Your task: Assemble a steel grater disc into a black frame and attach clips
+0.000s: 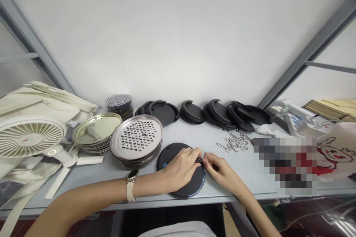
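Observation:
A flat round black disc [172, 150] lies in front of me near the table edge, with a blue spot and a blue strip along its lower right rim. My left hand [179, 168] rests across it, thumb and fingers closed in a pinch on a small metal clasp [199, 159] at the right rim. From the other side, my right hand [221, 170] pinches at the same spot. Its fingertips cover whatever they grip. Several loose metal clasps [236, 143] are heaped behind my right hand.
Stacked perforated metal discs [136, 137] and plain metal discs [97, 129] stand left, beside a white fan [29, 139]. Several black round trays with cut-out rims [164, 113] line the wall. A spiky grey disc [118, 100] tops another stack. A printed bag [336, 152] lies right.

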Available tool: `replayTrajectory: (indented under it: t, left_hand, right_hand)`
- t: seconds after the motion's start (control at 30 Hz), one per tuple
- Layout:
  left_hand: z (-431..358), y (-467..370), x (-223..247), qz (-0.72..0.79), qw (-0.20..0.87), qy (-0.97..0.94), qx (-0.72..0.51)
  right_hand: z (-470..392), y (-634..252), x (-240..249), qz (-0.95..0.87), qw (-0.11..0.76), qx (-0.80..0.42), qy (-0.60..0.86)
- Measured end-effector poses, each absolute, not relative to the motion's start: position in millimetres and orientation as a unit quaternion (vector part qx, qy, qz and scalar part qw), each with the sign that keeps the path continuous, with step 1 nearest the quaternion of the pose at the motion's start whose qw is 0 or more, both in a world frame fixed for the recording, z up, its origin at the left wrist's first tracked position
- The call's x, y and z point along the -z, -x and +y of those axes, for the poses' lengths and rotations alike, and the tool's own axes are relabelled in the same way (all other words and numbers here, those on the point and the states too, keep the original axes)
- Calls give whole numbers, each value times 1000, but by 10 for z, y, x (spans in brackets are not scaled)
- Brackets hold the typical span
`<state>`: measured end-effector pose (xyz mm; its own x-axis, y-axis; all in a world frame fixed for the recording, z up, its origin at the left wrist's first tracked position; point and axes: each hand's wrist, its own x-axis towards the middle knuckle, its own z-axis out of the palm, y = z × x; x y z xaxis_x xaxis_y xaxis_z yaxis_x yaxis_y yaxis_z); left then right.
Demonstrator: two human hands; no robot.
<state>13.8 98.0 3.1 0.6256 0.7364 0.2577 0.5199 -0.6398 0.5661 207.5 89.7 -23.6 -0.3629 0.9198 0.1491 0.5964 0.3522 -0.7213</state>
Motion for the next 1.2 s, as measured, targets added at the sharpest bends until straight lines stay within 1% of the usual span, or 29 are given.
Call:
replayTrajectory:
  t: [0.47, 1.03, 1.2]
  left_hand:
    - [977, -143, -73, 361, 233, -874, -229]
    - [988, -143, -52, 334, 236, -877, -253]
    - [984, -136, -33, 357, 236, -870, -246]
  right_hand:
    - [900, -2069, 227, -775, 278, -297, 484]
    - [891, -2064, 194, -780, 278, -290, 480]
    - [900, -2083, 226, -786, 271, -277, 483]
